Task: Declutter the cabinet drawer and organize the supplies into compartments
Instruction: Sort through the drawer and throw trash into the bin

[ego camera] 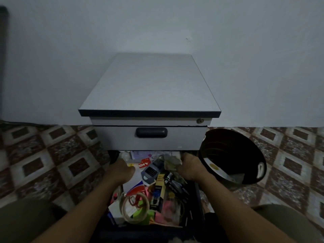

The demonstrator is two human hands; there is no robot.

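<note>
Messy drawer [197, 191] sticks out lengthwise toward me over patterned floor tiles [52, 155]. Left grip [122, 170] sits in the clutter, can't tell if closed; right grip [190, 168] clamps crumpled paper [172, 162]. Grey cabinet [149, 85] behind, black bin [233, 155] beside it, grey wall [245, 50].

Grey cabinet [149, 85] — dark edge, black bin [233, 155], brown-and-cream diamond-patterned floor tiles [52, 155].

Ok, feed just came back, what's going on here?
A person has both hands in the open, cluttered drawer of a small grey cabinet. The right hand grips crumpled paper near the drawer's back; the left hand is down among papers, its hold unclear. Nothing looks sorted yet. A black bin stands to the right.
</note>
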